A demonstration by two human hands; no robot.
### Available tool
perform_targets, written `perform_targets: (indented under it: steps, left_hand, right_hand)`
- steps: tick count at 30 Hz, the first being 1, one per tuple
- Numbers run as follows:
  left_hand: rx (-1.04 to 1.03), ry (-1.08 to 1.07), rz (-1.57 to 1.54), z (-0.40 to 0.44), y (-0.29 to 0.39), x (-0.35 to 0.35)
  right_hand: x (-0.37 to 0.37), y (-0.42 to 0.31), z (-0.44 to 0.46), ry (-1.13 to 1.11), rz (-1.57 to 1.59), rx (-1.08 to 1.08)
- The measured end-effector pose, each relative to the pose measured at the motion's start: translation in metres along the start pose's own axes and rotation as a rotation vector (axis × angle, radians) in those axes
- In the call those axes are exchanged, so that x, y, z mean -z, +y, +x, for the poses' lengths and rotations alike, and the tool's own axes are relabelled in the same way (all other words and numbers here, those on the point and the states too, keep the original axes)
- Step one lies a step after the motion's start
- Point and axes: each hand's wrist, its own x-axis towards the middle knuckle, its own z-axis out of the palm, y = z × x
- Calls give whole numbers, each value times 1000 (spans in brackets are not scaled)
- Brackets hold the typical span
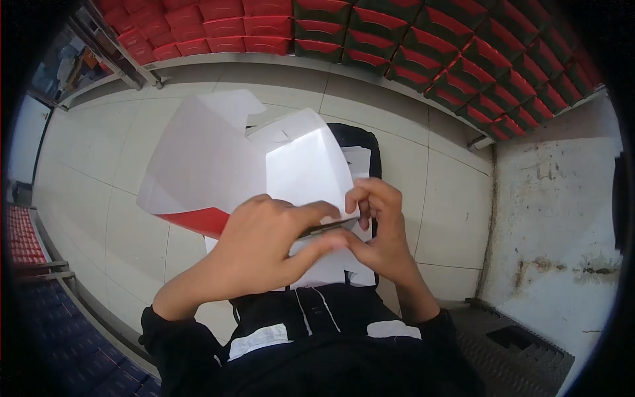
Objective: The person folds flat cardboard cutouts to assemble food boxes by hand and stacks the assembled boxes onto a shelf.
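Observation:
A part-folded carton (304,169) lies in front of me, white inside. Its large lid flap (205,145) stands up at the left, with a red outer face (198,218) showing below it. My left hand (258,241) is closed on the carton's near wall (324,228), thumb on the near side and fingers over the top edge. At the right end of that wall, my right hand (380,231) pinches the corner with bent fingers. The wall's dark outer edge shows between the hands. The fingers partly hide the corner tabs.
White card pieces (358,157) lie under the carton on a black support (372,139). Red boxes (225,26) and black-and-red boxes (423,59) fill the far shelf. Dark blue boxes (59,337) are at lower left. A stained wall (549,218) and grey crate (522,351) stand at right.

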Motion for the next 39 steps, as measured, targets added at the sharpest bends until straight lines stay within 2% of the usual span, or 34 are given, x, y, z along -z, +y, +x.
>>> perform_targets:
  steps: [1, 3, 4, 5, 6, 8, 9, 10, 12, 14, 15, 16, 19, 20, 22, 23, 24, 25, 26, 28, 29, 30, 32, 34, 36, 37, 38, 39]
  left_hand:
    - [8, 29, -9, 0, 0, 3]
    - [8, 74, 6, 2, -8, 5]
    - [14, 124, 21, 1, -10, 7]
    - [92, 290, -133, 3, -6, 8]
    - [44, 413, -280, -1, -12, 11]
    - [61, 796, -873, 4, -15, 3]
    - [-21, 823, -963, 2, -29, -2]
    - [-36, 828, -946, 4, -33, -9]
    - [-289, 1080, -1666, 13, -31, -29]
    - [-304, 1065, -1775, 16, -35, -49]
    - [-338, 1038, -1870, 18, -40, -58]
    - [-346, 1031, -1870, 20, -36, -62]
    - [-95, 1192, -1830, 28, -23, -72]
    - [-99, 1186, -1830, 28, -25, -72]
    - [-111, 1353, -1491, 30, -34, -77]
    - [-216, 1355, -1358, 25, -45, -82]
    - [-218, 1360, -1358, 26, -46, -81]
    - [-270, 1386, -1275, 27, -47, -80]
    - [-318, 1405, -1191, 27, -46, -79]
    - [-300, 1463, -1276, 31, -37, -79]
    - [-270, 1392, -1217, 29, -40, -82]
    - [-244, 1319, -1157, 27, -41, -84]
    - [-223, 1346, -1157, 24, -42, -81]
    - [-177, 1304, -1175, 22, -49, -79]
    - [-110, 1305, -1188, 27, -47, -79]
    - [-44, 1303, -1195, 29, -45, -79]
    - [-45, 1303, -1197, 26, -42, -79]
    - [102, 1193, -1288, 20, -38, -80]
  right_hand:
    - [3, -5, 8, 5, -1, 3]
    - [8, -15, 24, -55, -207, 293]
    - [3, -15, 25, -56, -204, 300]
    - [-6, -14, 26, 210, -378, 545]
    - [-8, -11, 14, 139, -442, 646]
    - [-12, -7, -10, -7, -547, 856]
    - [-19, -9, -14, -153, -402, 858]
    - [-30, -3, -12, -143, -400, 878]
    - [-63, 13, -3, -258, -122, 201]
    - [-89, -3, 21, 160, 653, 40]
    - [-91, -12, 31, 266, 871, 83]
    - [-86, -20, 40, 269, 869, 91]
    - [-69, -31, 57, 537, 879, -11]
    - [-59, -28, 60, 581, 811, -10]
    - [-48, -32, 62, 619, 740, -8]
    - [-44, -41, 59, 598, 851, -13]
    - [-43, -46, 55, 575, 962, -20]
    - [-48, -42, 45, 562, 1230, -147]
    - [-57, -41, 39, 562, 1230, -152]
    - [-80, -42, 35, 490, 1321, -78]
    - [-89, -28, 36, 580, 1101, -43]
    - [-90, -15, 39, 582, 1103, -41]
    - [-85, 3, 46, 670, 553, 74]
    - [-84, 3, 44, 648, 549, 66]
    - [-94, -6, 37, 544, 1093, -24]
    - [-95, -14, 38, 484, 1130, -147]
    - [-95, -21, 40, 484, 1128, -147]
    - [-95, -26, 41, 424, 1244, -173]
